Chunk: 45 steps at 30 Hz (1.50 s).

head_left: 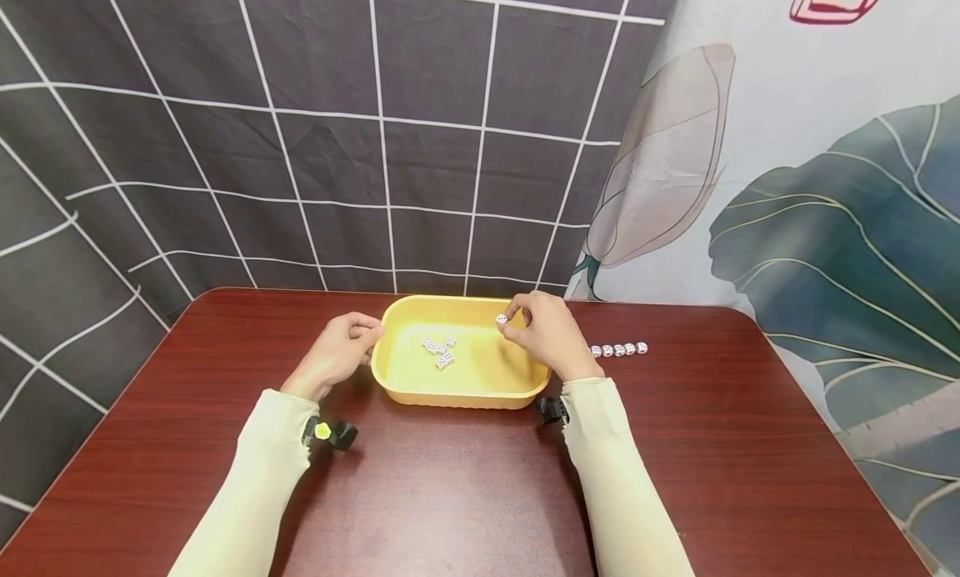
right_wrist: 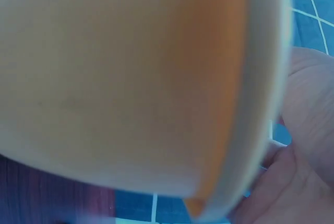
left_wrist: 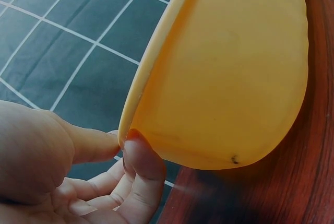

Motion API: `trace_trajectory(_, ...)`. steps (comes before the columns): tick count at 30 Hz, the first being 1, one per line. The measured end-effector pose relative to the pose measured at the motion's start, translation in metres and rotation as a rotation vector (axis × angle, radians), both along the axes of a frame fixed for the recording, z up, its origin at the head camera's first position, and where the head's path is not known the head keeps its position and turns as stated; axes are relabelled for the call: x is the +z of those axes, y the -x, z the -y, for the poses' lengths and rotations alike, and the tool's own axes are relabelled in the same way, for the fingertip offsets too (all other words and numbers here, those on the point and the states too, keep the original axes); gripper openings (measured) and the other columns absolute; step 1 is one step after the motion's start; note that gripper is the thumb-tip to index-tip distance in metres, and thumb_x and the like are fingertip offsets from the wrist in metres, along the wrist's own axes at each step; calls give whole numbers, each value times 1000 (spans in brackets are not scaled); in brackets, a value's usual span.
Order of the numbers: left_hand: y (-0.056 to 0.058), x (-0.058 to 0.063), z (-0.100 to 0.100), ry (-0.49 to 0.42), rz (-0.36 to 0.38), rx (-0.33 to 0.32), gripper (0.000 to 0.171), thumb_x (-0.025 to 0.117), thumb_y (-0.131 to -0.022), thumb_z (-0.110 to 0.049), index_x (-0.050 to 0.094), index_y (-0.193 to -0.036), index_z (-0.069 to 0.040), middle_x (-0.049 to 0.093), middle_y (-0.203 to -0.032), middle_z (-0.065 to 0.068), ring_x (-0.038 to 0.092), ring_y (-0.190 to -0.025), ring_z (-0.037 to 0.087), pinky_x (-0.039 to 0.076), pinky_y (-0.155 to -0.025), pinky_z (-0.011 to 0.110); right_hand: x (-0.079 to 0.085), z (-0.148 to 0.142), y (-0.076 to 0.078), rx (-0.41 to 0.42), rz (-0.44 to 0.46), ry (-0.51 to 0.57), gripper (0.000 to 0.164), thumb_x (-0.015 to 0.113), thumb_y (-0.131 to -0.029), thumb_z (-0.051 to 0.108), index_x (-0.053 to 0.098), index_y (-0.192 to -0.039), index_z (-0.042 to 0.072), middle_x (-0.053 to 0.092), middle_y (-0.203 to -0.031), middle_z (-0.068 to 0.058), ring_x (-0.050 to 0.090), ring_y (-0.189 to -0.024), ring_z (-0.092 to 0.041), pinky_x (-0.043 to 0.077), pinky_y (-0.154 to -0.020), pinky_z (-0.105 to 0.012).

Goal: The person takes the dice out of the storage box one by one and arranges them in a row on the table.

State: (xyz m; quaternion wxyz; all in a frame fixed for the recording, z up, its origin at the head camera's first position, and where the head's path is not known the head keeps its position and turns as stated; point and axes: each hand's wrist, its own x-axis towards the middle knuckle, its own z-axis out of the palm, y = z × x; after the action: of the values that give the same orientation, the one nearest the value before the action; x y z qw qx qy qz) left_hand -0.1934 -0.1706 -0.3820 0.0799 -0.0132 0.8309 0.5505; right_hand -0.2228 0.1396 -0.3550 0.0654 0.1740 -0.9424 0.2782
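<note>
A yellow oval basin stands on the table, and several white dice lie on its floor toward the left. My left hand pinches the basin's left rim between thumb and fingers; the left wrist view shows the rim caught there. Over the basin's right part, my right hand pinches a single die between thumb and forefinger. In the right wrist view the basin's wall fills most of the picture and hides the fingertips of the right hand.
To the right of the basin a row of dice lies on the reddish-brown table, its left end hidden behind my right hand. A dark gridded cloth hangs at the table's back edge, beside a leaf-patterned cloth.
</note>
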Motion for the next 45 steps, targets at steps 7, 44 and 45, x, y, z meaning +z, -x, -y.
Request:
trace_trajectory(7,1,0,1,-19,4,-2,32,54,-105,-12,53,-127,10,66,-104,16,59,-74,11,55,-69,21,3,-9,0,-45,1,8,12,80,-86,22,76,-90,12,49,-73,-4,47,-71,-20,38,-62,-29)
trace_trajectory(44,2,-1,2,5,10,-3,31,52,-105,-11,53,-129,10,65,-108,22,60,-74,13,55,-69,21,7,-78,-1,-233,-34,81,12,78,-87,23,77,-86,11,54,-68,-1,50,-73,-22,40,-66,-32)
trace_trajectory(45,2,-1,1,3,10,-4,31,52,-105,-11,53,-129,10,65,-108,21,60,-74,12,55,-69,21,7,-80,-1,-240,-36,81,12,78,-87,23,77,-86,11,54,-68,-1,50,-73,-22,40,-66,-32)
